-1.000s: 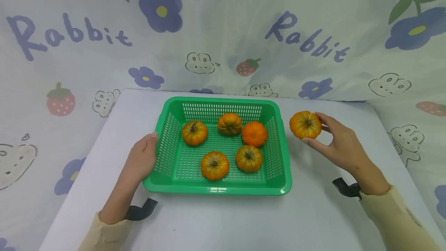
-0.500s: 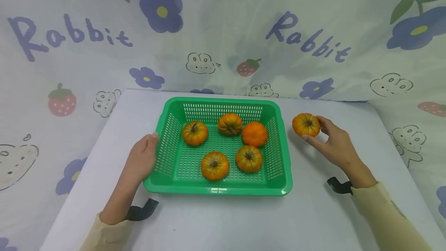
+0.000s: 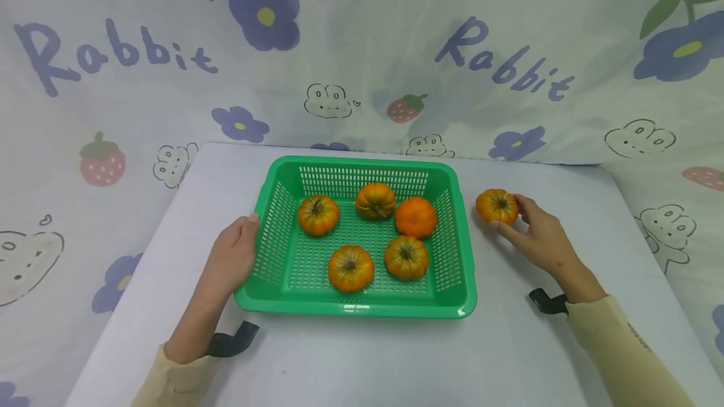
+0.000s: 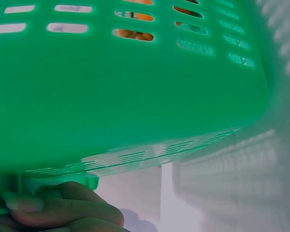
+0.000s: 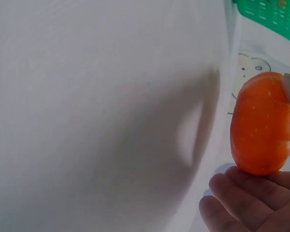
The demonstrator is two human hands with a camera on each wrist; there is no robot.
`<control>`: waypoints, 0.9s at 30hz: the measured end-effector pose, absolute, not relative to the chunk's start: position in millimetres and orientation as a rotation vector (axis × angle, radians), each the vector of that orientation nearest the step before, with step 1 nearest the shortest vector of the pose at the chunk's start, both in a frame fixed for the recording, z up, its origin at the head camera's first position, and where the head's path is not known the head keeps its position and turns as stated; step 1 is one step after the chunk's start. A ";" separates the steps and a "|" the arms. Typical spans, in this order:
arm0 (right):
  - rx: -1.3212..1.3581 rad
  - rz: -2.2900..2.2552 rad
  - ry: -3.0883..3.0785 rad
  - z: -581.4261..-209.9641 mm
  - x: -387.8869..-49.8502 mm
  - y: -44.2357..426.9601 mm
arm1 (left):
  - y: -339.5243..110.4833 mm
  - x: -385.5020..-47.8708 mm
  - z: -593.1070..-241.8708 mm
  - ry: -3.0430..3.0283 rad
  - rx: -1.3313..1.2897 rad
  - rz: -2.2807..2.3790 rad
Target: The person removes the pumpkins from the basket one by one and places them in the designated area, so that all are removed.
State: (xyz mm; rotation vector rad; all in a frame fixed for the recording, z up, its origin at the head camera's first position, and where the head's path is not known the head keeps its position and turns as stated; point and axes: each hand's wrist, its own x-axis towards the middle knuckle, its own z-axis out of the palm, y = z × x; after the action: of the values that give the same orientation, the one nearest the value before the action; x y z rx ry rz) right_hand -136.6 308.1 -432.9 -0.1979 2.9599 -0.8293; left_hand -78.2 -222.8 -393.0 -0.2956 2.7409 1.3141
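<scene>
soft even light, faint shadows, small glare on green basket (image 3: 356, 309)

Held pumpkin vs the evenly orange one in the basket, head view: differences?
Place: the held pumpkin is outside the green basket, gripped by the right hand; the evenly orange pumpkin sits inside, ungripped.
Pose: the held pumpkin shows its stem to the head camera; the evenly orange pumpkin shows a stemless side.
Colour: the held pumpkin has yellowish streaks; the evenly orange pumpkin has hardly any.
Shared: both are rounded and orange-toned.
</scene>
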 end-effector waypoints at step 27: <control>-0.147 -0.748 2.886 -447.6 -139.2 311.7 | -223.9 -77.2 -395.3 2.751 -0.268 1.338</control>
State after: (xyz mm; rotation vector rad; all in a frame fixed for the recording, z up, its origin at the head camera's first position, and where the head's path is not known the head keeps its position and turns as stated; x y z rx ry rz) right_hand -139.2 311.7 -447.6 -0.1471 2.8860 -0.7476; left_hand -77.2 -223.9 -395.3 -0.2681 2.7506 1.3378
